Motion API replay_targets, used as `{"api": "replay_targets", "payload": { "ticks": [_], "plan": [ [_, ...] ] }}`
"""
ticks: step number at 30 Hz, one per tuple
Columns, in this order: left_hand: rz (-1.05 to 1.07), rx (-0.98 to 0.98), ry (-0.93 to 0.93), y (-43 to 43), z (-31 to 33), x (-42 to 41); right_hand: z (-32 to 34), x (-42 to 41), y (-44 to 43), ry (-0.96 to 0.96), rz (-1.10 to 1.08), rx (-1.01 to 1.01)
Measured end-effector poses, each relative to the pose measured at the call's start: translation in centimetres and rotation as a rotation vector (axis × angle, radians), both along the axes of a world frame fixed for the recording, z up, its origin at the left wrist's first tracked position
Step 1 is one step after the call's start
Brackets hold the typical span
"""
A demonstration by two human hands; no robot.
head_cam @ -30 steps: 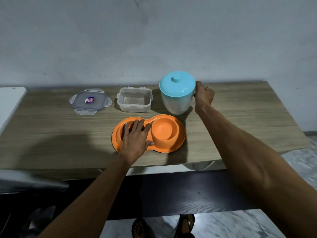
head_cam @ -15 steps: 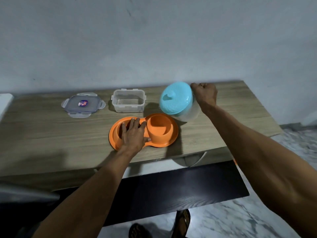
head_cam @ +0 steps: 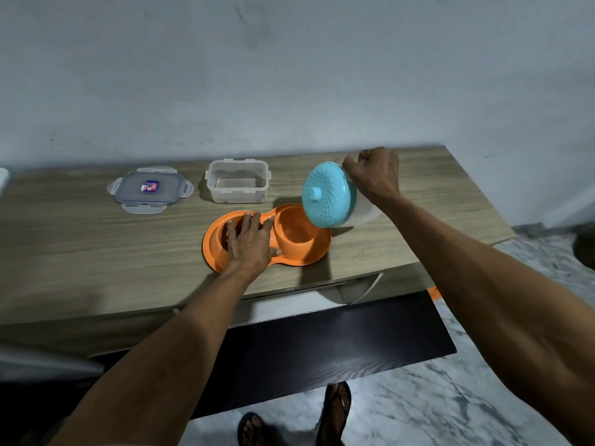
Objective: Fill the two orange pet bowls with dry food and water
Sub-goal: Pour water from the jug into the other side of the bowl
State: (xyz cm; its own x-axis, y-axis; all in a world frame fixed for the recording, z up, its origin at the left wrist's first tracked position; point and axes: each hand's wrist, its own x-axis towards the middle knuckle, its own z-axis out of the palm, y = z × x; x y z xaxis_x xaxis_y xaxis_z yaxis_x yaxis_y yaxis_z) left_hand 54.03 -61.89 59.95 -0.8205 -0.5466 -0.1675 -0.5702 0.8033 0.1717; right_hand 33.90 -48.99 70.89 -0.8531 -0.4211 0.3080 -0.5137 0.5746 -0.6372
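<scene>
An orange double pet bowl (head_cam: 309,255) lies on the wooden table (head_cam: 80,252). My left hand (head_cam: 249,243) rests flat over its left bowl, fingers spread, hiding what is inside. The right bowl (head_cam: 294,231) is open to view and looks dry. My right hand (head_cam: 373,175) grips the handle of a white jug with a light blue lid (head_cam: 328,194). The jug is tipped steeply to the left, its lid facing the right bowl's rim. No water stream shows.
A clear plastic food container (head_cam: 237,185) stands at the back of the table, its grey lid (head_cam: 149,189) lying beside it on the left. The wall runs just behind. The table's right edge is close to the jug. My sandalled feet (head_cam: 336,410) stand on marble floor.
The jug has gone from upright on the table to lifted and tipped steeply left over the right bowl. My left hand has stayed on the left bowl.
</scene>
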Motion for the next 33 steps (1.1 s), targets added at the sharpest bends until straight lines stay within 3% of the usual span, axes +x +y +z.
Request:
{"api": "replay_targets", "payload": {
  "ticks": [33],
  "plan": [
    [0.001, 0.020, -0.008, 0.2, 0.5, 0.0, 0.6, 0.9, -1.5, 0.145, 0.083, 0.128]
  ]
}}
